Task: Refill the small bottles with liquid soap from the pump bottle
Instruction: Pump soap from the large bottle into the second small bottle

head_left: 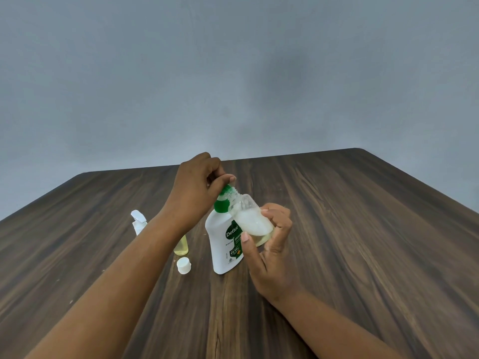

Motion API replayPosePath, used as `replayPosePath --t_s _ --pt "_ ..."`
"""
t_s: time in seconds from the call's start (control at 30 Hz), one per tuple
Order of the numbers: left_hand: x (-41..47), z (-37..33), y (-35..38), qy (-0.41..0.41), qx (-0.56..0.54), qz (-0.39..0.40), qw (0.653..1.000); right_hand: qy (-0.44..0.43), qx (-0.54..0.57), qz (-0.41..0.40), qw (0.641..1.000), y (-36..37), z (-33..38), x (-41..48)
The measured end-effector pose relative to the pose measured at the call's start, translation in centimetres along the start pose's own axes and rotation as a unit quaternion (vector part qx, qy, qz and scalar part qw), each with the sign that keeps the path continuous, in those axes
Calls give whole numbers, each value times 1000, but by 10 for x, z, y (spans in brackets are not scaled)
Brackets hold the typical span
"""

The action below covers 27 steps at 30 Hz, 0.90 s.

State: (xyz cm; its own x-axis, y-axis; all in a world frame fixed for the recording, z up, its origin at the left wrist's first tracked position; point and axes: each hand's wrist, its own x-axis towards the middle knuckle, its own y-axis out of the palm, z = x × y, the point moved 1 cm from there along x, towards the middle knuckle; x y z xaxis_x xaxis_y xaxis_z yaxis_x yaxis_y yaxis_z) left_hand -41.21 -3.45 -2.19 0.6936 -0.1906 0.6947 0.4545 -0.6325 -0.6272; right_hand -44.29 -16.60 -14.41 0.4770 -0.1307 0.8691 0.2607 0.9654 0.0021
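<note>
A white pump bottle (224, 244) with a green pump head stands on the wooden table (363, 242), tilted slightly. My left hand (197, 193) grips the pump head from above, fingers curled over it. My right hand (269, 244) holds a small clear bottle (252, 218), tilted, its open threaded neck right at the pump's nozzle. White foamy soap sits in its lower part. A second small bottle (181, 246) with yellowish liquid stands left of the pump bottle, partly hidden by my left forearm.
A loose white cap (184, 265) lies on the table in front of the yellowish bottle. A white spray-type top (138, 221) stands further left. A grey wall runs behind the table's far edge.
</note>
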Motion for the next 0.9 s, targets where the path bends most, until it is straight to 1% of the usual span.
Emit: replayPosePath --t_s 0.07,0.23,0.5,0.6,0.73,0.9 --pt "1 -2 -2 5 4 -3 1000 -1 -5 0 1000 0 0 0" --pt "8 -6 -8 14 17 26 999 1 0 -1 1000 1 -1 1" --pt "0 -2 -2 -14 12 2 1000 4 -6 4 1000 0 -1 0" --pt "2 -6 -4 -7 13 1 1000 2 -10 2 1000 0 -1 1" --pt "9 -9 -7 -1 8 23 1000 -4 -5 -2 1000 -1 0 3" --pt "3 -5 -3 -7 13 7 1000 -4 -2 0 1000 -1 -2 2"
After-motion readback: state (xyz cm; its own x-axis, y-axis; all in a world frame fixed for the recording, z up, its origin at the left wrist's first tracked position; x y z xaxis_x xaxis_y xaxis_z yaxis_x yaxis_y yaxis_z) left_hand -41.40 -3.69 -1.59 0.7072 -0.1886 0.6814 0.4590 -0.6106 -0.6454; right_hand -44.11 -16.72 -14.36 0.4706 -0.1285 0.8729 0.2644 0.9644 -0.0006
